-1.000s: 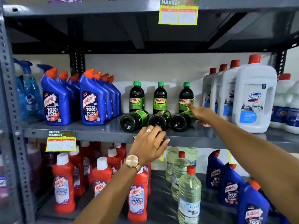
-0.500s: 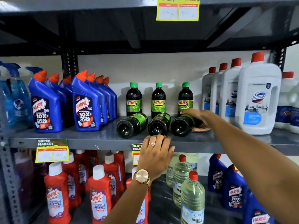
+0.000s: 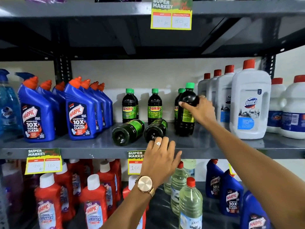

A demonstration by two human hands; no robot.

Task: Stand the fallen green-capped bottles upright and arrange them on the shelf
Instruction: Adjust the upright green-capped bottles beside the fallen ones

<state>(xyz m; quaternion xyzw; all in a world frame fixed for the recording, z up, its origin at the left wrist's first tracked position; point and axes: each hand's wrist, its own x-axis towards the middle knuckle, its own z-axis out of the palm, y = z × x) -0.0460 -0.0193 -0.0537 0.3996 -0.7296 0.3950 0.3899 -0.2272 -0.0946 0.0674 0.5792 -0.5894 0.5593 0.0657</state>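
Right hand [image 3: 200, 111]: closed round shoulder of upright green-capped bottle [image 3: 185, 116], dark glossy plastic, standing mid-shelf toward right. Left hand [image 3: 160, 160]: fingers loosely spread, empty, over shelf [image 3: 66, 148] front edge, fingertips at base of one of two fallen bottles [image 3: 127, 132].

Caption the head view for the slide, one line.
Right hand stands a green-capped bottle upright; left hand reaches toward two fallen bottles.
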